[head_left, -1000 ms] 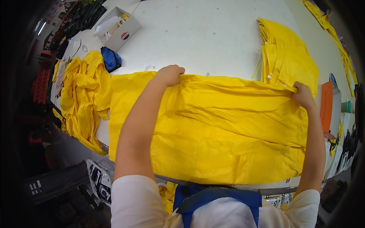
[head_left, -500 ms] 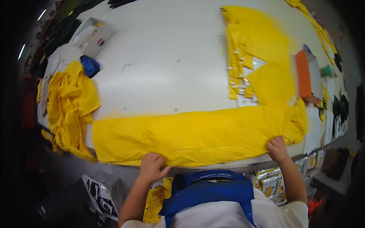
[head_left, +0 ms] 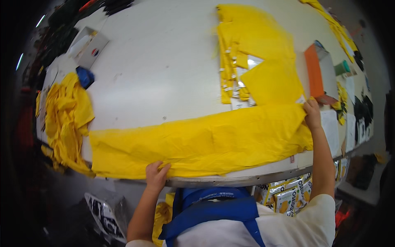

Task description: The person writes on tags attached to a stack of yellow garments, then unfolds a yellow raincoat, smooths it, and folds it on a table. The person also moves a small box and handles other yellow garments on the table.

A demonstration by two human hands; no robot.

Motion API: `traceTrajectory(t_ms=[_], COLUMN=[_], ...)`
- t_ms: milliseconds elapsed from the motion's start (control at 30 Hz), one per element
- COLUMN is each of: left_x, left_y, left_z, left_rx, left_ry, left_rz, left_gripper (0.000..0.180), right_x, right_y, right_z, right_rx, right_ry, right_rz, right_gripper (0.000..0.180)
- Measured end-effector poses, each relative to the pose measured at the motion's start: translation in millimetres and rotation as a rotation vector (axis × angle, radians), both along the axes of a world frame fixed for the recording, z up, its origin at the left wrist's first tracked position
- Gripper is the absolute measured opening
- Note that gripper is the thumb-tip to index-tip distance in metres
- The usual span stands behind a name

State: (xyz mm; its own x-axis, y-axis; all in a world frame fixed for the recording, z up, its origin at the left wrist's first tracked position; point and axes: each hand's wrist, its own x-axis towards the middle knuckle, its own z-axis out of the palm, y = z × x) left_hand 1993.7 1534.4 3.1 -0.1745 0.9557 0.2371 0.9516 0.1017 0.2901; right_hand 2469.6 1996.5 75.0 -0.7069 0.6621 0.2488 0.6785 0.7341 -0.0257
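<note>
A long folded strip of yellow cloth (head_left: 201, 140) lies along the table's near edge, creased across its surface. At its near edge, left of the middle, my left hand (head_left: 157, 175) grips the cloth with fingers curled over it. My right hand (head_left: 312, 113) is closed on the strip's far right corner, with the arm stretched forward. What lies under the fingers is hidden. Just beyond the strip's right half is a stack of yellow pieces (head_left: 267, 53) with white tags along its left side.
Rumpled yellow cloth (head_left: 68, 111) lies at the left beside a blue object (head_left: 85, 77) and a white box (head_left: 88, 47). An orange-sided box (head_left: 314, 74) and a green container (head_left: 341, 68) stand at the right. Below the metal table edge (head_left: 238, 180) are printed packets (head_left: 284, 197).
My right hand has moved from the near edge to the far right corner. The strip's bunched right end is now flatter and pulled back. The view has shifted to the right.
</note>
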Motion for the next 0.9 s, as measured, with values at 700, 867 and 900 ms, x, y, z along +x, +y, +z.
traceTrajectory(t_ms=[700, 867, 900], left_x=[2, -67, -97], left_y=[49, 1, -18], left_z=[5, -15, -11], left_rx=[-0.218, -0.392, -0.475], left_ry=[0.004, -0.010, 0.080], left_rz=[0.237, 0.380, 0.457], left_gripper=[0.065, 0.063, 0.063], right_x=[-233, -236, -237], right_y=[-260, -268, -269], right_z=[-53, -54, -55], right_rx=[-0.386, -0.319, -0.314], right_ry=[-0.168, -0.211, -0.198], right_rz=[0.378, 0.360, 0.369], right_gripper=[0.054, 0.053, 0.053])
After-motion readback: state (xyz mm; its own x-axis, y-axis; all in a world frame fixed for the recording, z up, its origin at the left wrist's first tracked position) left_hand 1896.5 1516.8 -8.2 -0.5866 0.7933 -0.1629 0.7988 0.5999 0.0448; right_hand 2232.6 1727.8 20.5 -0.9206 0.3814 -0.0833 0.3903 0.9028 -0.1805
